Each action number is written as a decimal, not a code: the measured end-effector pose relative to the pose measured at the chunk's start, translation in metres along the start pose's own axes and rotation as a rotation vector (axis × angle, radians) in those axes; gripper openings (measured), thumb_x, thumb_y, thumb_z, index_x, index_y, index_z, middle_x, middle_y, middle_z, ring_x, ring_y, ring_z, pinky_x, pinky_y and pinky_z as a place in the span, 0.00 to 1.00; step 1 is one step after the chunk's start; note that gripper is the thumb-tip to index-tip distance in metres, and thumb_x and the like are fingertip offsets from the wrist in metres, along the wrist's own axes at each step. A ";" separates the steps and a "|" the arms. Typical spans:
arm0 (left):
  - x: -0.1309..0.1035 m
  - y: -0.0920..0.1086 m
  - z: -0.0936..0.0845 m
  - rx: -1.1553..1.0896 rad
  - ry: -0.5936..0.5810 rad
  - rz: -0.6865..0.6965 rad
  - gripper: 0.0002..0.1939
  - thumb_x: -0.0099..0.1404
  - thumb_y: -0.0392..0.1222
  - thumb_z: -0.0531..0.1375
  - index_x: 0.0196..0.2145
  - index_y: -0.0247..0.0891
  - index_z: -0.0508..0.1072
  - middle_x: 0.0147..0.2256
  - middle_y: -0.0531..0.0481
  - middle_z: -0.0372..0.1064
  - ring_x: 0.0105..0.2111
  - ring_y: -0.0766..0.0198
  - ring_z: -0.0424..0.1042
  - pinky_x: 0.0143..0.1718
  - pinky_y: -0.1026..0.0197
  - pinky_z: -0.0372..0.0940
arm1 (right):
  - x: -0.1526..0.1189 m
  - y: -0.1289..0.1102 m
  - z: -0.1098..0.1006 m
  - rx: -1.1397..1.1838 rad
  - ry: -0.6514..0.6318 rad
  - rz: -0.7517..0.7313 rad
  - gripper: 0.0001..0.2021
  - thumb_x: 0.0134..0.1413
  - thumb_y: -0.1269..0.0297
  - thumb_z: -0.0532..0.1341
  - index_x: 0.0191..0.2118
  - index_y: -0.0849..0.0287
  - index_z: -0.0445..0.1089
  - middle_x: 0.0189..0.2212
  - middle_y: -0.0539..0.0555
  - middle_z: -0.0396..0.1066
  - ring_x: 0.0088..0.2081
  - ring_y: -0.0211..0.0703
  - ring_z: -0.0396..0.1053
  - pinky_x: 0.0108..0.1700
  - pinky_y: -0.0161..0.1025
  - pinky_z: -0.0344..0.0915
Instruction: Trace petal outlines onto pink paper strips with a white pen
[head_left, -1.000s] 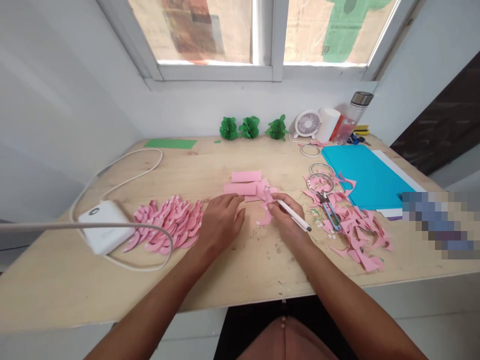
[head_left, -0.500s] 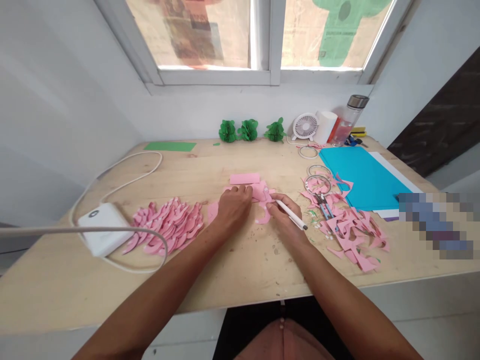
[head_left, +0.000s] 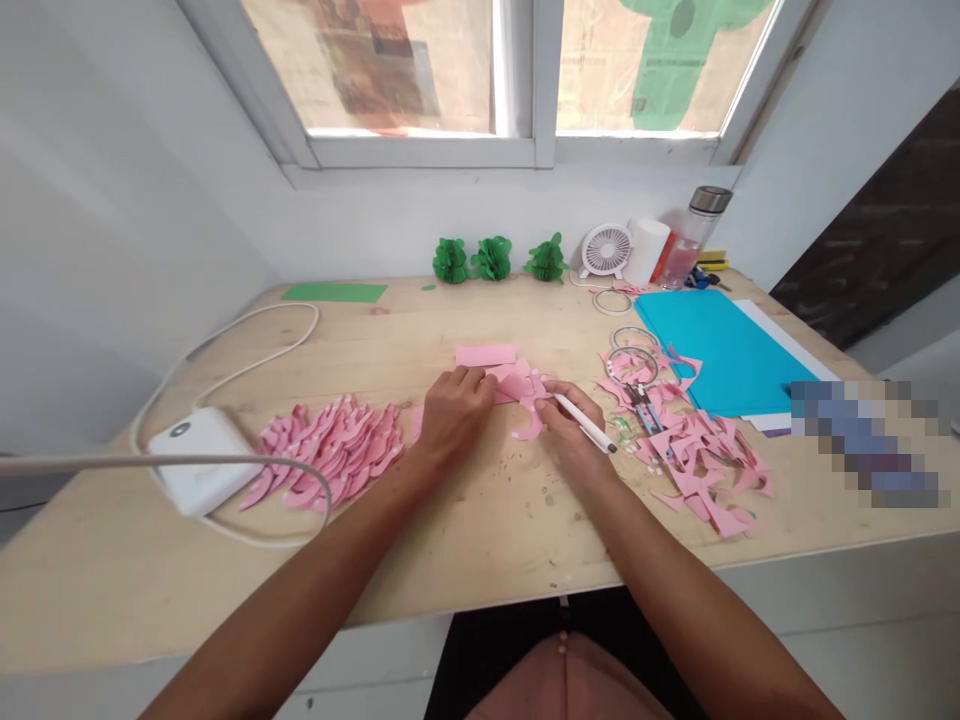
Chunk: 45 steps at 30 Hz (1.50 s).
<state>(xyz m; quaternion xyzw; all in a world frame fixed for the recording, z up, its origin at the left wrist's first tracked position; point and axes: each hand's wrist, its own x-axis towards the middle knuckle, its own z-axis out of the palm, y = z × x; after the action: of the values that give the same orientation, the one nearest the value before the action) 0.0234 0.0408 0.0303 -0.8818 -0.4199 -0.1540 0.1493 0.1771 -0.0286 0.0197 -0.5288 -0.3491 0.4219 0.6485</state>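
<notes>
Pink curves [head_left: 341,450] lay heaped, apparently cut; strip [head_left: 486,355] looked uncut. Left hand [head_left: 456,410], fingers together, touched pink paper [head_left: 514,388]; pinch unclear. Right hand [head_left: 579,442] held pen [head_left: 585,424], fingertips bent at paper's edge.

The person wears a dusty-pink top [head_left: 525,690] with a dark line down its middle and small, pale, round buttons [head_left: 563,643] near the upper edge (perhaps beads; they are tiny here). Black clothing [head_left: 465,660] shows around it. The left hand [head_left: 459,412] and right hand [head_left: 577,430] are bare, as are both forearms.
</notes>
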 end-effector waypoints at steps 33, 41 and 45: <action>-0.059 0.025 -0.020 -0.379 -0.099 0.207 0.12 0.64 0.40 0.57 0.45 0.36 0.72 0.48 0.40 0.70 0.52 0.48 0.66 0.54 0.43 0.60 | 0.000 -0.003 -0.022 -0.463 -0.351 -0.133 0.11 0.49 0.64 0.60 0.39 0.57 0.73 0.21 0.46 0.67 0.23 0.37 0.63 0.26 0.33 0.55; -0.066 0.022 -0.007 -0.443 -0.032 0.182 0.13 0.65 0.41 0.55 0.47 0.36 0.71 0.50 0.40 0.70 0.52 0.48 0.65 0.56 0.42 0.58 | -0.004 -0.005 -0.019 -0.880 -0.343 -0.217 0.10 0.52 0.66 0.59 0.40 0.54 0.75 0.23 0.49 0.72 0.25 0.40 0.66 0.30 0.34 0.58; -0.066 0.021 -0.007 -0.449 -0.017 0.185 0.14 0.65 0.40 0.56 0.47 0.36 0.71 0.48 0.41 0.71 0.52 0.49 0.66 0.56 0.42 0.59 | -0.007 -0.006 -0.014 -1.043 -0.294 -0.206 0.09 0.54 0.62 0.59 0.39 0.52 0.76 0.25 0.51 0.74 0.26 0.42 0.68 0.29 0.35 0.55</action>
<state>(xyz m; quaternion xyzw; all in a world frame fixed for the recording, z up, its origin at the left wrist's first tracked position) -0.0005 -0.0204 0.0075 -0.9289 -0.2938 -0.2217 -0.0408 0.1883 -0.0411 0.0225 -0.6787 -0.6487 0.1966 0.2828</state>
